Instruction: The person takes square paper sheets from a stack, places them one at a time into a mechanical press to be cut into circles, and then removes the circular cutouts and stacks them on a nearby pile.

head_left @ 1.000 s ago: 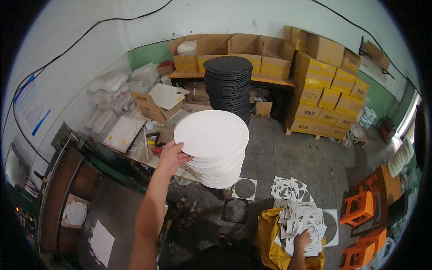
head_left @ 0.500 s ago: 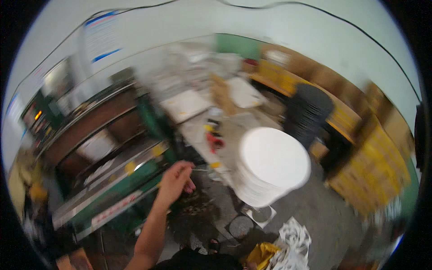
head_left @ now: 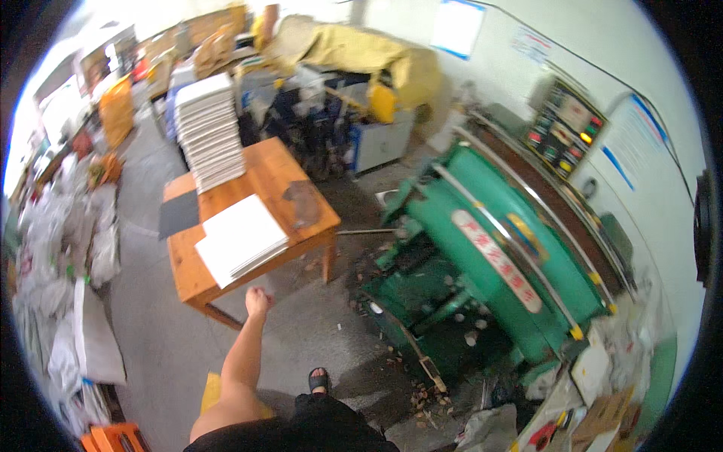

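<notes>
Black clothing (head_left: 301,435), dark open-toed sandal (head_left: 319,382)

Toward eight o'clock, the left hand (head_left: 258,301) is blurring, leaving its finger pose unclear. At seven, the forearm (head_left: 237,369) is partly hiding something yellow (head_left: 210,392), and the lower edge is cutting off an orange plastic thing (head_left: 113,438); at one, print on a wall sheet (head_left: 457,30) is smearing.
</notes>
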The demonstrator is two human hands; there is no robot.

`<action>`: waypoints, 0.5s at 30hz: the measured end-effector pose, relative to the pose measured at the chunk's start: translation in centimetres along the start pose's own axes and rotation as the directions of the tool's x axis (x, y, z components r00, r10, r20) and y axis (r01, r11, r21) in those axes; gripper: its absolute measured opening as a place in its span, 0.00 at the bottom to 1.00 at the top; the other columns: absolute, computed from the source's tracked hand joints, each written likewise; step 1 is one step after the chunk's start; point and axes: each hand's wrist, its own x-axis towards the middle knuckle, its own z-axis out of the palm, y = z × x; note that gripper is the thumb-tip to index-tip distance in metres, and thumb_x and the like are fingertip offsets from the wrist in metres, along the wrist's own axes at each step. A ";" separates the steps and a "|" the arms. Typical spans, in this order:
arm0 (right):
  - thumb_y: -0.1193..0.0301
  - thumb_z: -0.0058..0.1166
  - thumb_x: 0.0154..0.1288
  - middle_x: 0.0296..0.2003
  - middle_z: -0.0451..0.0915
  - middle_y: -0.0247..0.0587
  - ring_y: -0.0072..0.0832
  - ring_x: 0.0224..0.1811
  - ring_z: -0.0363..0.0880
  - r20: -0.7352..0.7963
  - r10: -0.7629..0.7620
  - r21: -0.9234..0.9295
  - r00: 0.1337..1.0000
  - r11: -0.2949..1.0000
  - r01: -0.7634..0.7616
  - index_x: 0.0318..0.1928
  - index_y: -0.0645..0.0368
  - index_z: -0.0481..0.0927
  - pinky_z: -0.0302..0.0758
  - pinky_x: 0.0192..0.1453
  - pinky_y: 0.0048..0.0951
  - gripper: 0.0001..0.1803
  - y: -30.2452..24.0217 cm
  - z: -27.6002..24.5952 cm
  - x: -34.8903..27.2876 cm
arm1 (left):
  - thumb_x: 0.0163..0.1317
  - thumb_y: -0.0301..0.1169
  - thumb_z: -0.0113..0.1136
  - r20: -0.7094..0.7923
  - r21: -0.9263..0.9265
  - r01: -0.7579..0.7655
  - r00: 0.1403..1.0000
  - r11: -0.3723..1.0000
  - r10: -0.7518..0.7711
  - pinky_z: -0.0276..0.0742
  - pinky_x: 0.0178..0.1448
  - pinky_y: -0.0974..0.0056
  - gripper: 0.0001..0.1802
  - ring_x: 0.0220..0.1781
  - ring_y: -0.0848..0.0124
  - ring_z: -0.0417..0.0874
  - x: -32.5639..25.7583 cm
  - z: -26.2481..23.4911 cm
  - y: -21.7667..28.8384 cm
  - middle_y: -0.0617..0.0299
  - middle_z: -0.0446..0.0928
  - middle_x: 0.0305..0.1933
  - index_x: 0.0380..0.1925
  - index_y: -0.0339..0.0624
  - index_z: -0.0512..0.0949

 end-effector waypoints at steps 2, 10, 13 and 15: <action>0.60 0.53 0.61 0.33 0.80 0.45 0.37 0.37 0.80 0.029 -0.026 -0.082 0.999 0.996 0.029 0.48 0.63 0.76 0.75 0.43 0.41 0.21 -3.5 1.9 0.3 | 0.67 0.41 0.51 -0.287 0.266 -0.015 0.953 0.964 0.095 0.77 0.48 0.55 0.20 0.43 0.55 0.83 3.2 -3.8 1.3 0.47 0.81 0.40 0.48 0.34 0.74; 0.62 0.53 0.63 0.32 0.80 0.43 0.34 0.36 0.79 0.139 -0.068 -0.328 0.988 0.938 0.111 0.47 0.63 0.77 0.75 0.42 0.39 0.19 -11.6 7.8 -0.8 | 0.57 0.43 0.67 -0.284 0.294 -0.024 0.952 0.955 0.112 0.77 0.49 0.57 0.24 0.42 0.57 0.83 11.1 -9.4 -1.4 0.51 0.82 0.37 0.44 0.35 0.78; 0.62 0.52 0.64 0.32 0.80 0.42 0.33 0.36 0.78 0.163 -0.062 -0.368 0.985 0.922 0.119 0.46 0.63 0.77 0.75 0.41 0.38 0.18 -12.0 9.1 -0.8 | 0.58 0.40 0.67 -0.268 0.016 0.014 0.963 1.000 -0.009 0.77 0.43 0.59 0.18 0.36 0.65 0.82 12.4 -10.5 -3.1 0.59 0.82 0.32 0.41 0.39 0.78; 0.63 0.52 0.64 0.32 0.80 0.42 0.32 0.35 0.78 0.184 -0.045 -0.381 0.982 0.917 0.113 0.46 0.63 0.77 0.74 0.41 0.37 0.17 -11.8 10.2 -0.8 | 0.59 0.39 0.66 -0.189 -0.351 0.128 0.961 0.927 -0.204 0.75 0.37 0.62 0.15 0.33 0.71 0.80 13.3 -11.4 -3.4 0.64 0.80 0.30 0.39 0.42 0.78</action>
